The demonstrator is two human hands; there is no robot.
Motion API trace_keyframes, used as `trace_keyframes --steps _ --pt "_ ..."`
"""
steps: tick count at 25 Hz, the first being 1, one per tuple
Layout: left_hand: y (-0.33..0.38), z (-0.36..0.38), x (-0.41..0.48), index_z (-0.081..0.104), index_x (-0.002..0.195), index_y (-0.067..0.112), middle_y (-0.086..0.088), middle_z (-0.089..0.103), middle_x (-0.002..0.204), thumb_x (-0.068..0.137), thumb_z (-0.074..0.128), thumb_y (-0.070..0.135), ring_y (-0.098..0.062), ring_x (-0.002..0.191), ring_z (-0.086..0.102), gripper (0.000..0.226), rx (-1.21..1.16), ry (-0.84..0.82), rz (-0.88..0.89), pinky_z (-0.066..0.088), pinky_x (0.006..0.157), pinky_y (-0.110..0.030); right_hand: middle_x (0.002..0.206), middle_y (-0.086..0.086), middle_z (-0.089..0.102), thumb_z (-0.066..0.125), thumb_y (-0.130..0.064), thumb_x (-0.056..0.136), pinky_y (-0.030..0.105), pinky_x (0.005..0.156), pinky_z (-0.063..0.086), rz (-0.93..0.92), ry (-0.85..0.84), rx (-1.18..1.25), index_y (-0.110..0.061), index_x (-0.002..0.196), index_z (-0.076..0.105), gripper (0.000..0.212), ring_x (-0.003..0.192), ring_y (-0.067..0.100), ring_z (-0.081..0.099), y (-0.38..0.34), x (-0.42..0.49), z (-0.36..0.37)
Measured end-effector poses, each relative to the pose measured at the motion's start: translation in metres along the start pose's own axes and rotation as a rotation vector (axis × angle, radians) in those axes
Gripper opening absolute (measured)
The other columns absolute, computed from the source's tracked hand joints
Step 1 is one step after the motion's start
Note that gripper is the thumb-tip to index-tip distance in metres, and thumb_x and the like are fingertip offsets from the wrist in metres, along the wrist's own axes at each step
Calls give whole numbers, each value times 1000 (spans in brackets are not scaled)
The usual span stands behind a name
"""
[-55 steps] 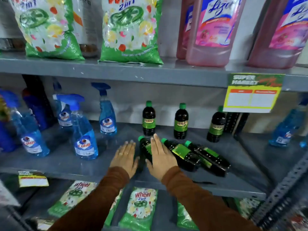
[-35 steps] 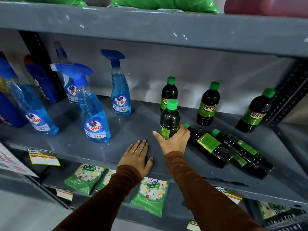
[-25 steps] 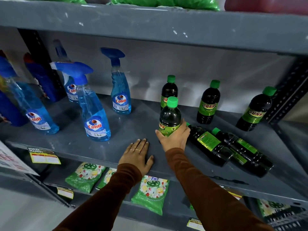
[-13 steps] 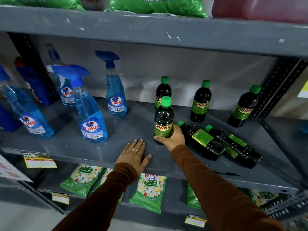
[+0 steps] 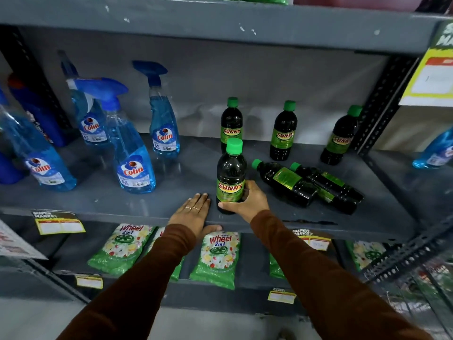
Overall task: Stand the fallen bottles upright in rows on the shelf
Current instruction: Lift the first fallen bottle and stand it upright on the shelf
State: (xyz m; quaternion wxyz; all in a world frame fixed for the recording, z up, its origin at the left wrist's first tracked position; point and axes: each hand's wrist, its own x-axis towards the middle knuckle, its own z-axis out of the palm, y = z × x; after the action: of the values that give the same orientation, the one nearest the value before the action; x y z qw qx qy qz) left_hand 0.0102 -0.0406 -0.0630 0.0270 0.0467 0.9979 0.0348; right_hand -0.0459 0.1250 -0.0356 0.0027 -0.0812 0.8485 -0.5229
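A dark Sunny bottle (image 5: 230,175) with a green cap stands upright near the front of the grey shelf (image 5: 171,177). My right hand (image 5: 248,201) wraps its lower part from the right. My left hand (image 5: 193,214) lies flat on the shelf's front edge, just left of that bottle. Two more dark bottles lie on their sides to the right, the nearer one (image 5: 284,181) and the farther one (image 5: 328,186), caps pointing back-left. Three bottles stand along the back: left (image 5: 231,123), middle (image 5: 283,131), right (image 5: 340,136).
Several blue Colin spray bottles (image 5: 133,155) stand on the left half of the shelf. Green Wheel detergent packs (image 5: 218,256) lie on the shelf below. A perforated black upright (image 5: 384,99) bounds the shelf on the right, with a price tag (image 5: 434,77) hanging above.
My right hand lifted a fallen bottle, stood it upright and turned it until its label faces front. My left hand stayed flat on the shelf edge.
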Motion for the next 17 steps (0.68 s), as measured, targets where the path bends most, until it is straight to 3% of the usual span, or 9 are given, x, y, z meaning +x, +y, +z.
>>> trace_keyframes --steps 3,6,8,10,12,14,17 --pt "2 -3 -1 4 144 9 -8 5 157 29 -27 88 -20 145 4 143 -9 -12 -3 2 118 -33 106 4 67 90 -31 45 25 78 50 -9 -3 -3 -20 96 51 66 89 11 60 -2 -9 -2" --pt "4 -5 -1 5 144 9 -9 5 157 28 -28 88 -20 145 5 144 5 -7 -2 3 118 -33 104 1 65 90 -32 45 25 79 49 0 -1 -10 -16 102 53 70 91 11 59 -3 -13 -3" --pt "4 -5 -1 5 144 8 -9 6 157 29 -28 87 -20 145 5 143 22 -3 -1 4 119 -34 110 4 63 90 -30 46 32 87 51 -7 -25 -9 -15 105 51 72 99 16 59 -1 -15 -4" --pt "4 -3 -2 5 144 8 -9 6 157 40 -21 88 -21 145 5 134 40 -2 -3 4 119 -34 132 12 49 87 -23 52 38 105 41 -44 -154 -55 -9 125 41 87 122 24 47 5 -15 -10" --pt "4 0 -2 4 144 9 -9 6 157 58 1 85 -21 145 4 115 57 2 -11 3 119 -34 151 13 25 78 -22 62 36 115 20 -138 -220 -312 -10 143 20 100 139 27 22 12 -7 -30" --pt "4 2 -2 4 144 9 -9 5 157 58 6 83 -21 145 4 113 63 -1 -31 3 118 -34 153 15 21 71 -26 69 40 117 7 -256 -24 -719 -8 143 17 93 142 29 15 22 11 -59" --pt "6 2 1 3 144 10 -7 5 157 45 -8 86 -19 145 4 126 70 0 -51 3 118 -33 147 25 28 59 -22 81 51 115 12 -105 205 -1067 -1 141 18 76 137 39 24 33 22 -87"
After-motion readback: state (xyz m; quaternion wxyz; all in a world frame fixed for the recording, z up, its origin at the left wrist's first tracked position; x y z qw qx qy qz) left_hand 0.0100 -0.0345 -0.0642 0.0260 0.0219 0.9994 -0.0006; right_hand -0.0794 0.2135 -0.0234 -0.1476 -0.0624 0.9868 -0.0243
